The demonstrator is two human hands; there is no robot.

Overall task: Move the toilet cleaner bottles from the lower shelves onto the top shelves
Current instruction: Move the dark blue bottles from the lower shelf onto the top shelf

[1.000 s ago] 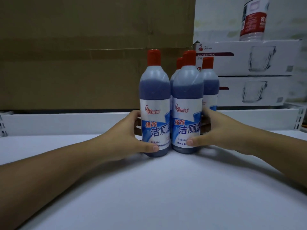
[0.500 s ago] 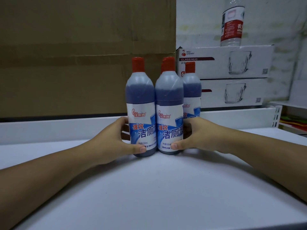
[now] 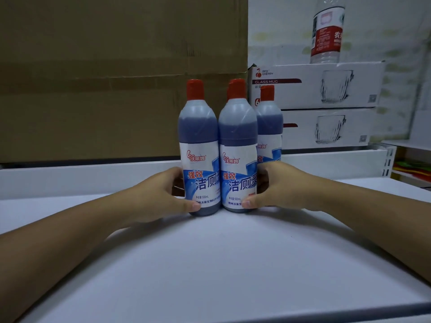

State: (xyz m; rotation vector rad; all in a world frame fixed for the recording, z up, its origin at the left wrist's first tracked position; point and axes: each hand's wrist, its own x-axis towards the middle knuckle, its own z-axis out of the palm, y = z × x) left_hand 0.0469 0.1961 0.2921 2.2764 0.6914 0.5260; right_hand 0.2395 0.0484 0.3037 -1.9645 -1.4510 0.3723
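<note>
The toilet cleaner bottles stand upright on the white shelf (image 3: 210, 264), in front of the right-hand end of the cardboard box (image 3: 105, 78), bunched so that they touch.

The left hand (image 3: 158, 197) grips the front-left bottle (image 3: 198, 141) low on its label. Its thumb lies across the front and its fingers (image 3: 173, 173) curl round the back. The right hand (image 3: 279, 190) holds the front-right bottle (image 3: 238, 141) the same way. Its fingers reach back toward the rear bottle (image 3: 270, 122), and whether they touch it I cannot tell.

The step looks like settling the group in place on the shelf. To do it well, I would push from low down with both hands moving evenly, because these are tall bottles on narrow bases and a nudge near the top could topple one into its neighbours. Let go only once every base sits flat.

Each bottle holds dark blue liquid up to its shoulder, with a paler empty band beneath a red cap that is on.

To the right of the cardboard box are two closed glass mug boxes (image 3: 326, 87), one on the other. On top of them is a clear water bottle (image 3: 327, 36) with a red label, and I cannot tell how full it is.
</note>
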